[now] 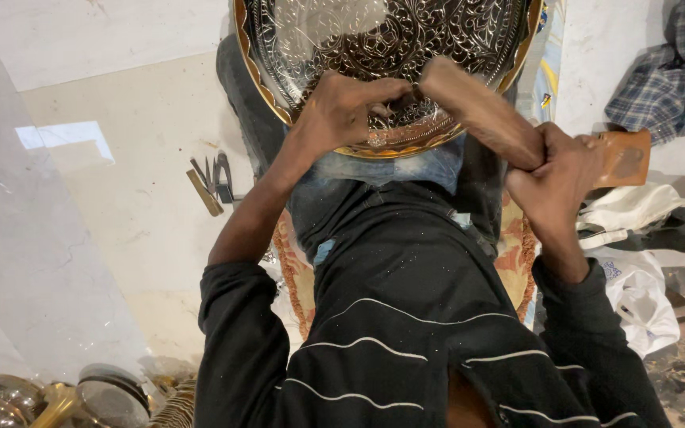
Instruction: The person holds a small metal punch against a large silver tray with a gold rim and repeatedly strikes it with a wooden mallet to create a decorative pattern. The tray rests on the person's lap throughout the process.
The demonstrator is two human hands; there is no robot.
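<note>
1. Pale marble floor [81, 198] is stretching out left of the tray [382, 47]; small metal tools [212, 182] are lying on it there.
2. Tray's top is running out of frame, and the small tool under the left fingers is hard to make out.
3. Left hand [346, 111] is pressing curled fingers together on the tray's lower rim, pinching something small.
4. Right hand [556, 178] is closing in a fist around a wooden mallet [477, 111], just right of the tray.
5. Mallet head is slanting onto the tray; both forearms are reaching forward over the lap.
</note>
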